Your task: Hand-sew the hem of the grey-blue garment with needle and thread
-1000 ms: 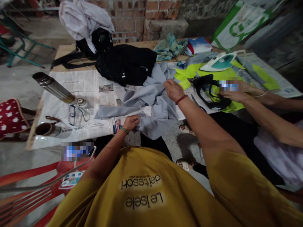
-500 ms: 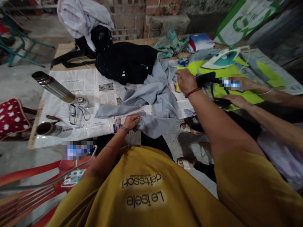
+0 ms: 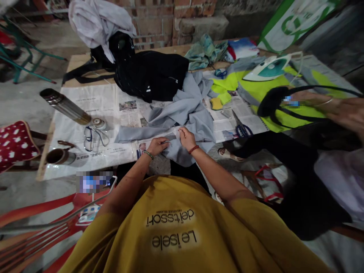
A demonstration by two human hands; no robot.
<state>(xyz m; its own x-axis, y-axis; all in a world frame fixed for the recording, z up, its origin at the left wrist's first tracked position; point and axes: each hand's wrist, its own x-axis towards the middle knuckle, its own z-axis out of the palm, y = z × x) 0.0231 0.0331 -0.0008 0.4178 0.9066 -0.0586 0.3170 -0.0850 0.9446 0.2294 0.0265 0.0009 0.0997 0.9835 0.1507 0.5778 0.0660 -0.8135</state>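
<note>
Grey fabric lies crumpled across the newspaper, and its near edge hangs over the front of the table. My left hand pinches this fabric at the near edge, thumb and fingers pressed together. Just to its right, my right hand is closed in a pinch over the same cloth. What sits between the right fingertips is too small to make out. Dark-handled scissors lie on the newspaper to the right, with a yellow sponge-like piece near them.
A black bag lies behind the fabric. On the left are a steel flask, glasses and a cup. An iron rests on yellow-green cloth at right, where another person's hand holds a black strapped item.
My right hand has come down and left from above the table's right side to beside my left hand. The other person's hands and the black item have shifted right, uncovering the scissors.
</note>
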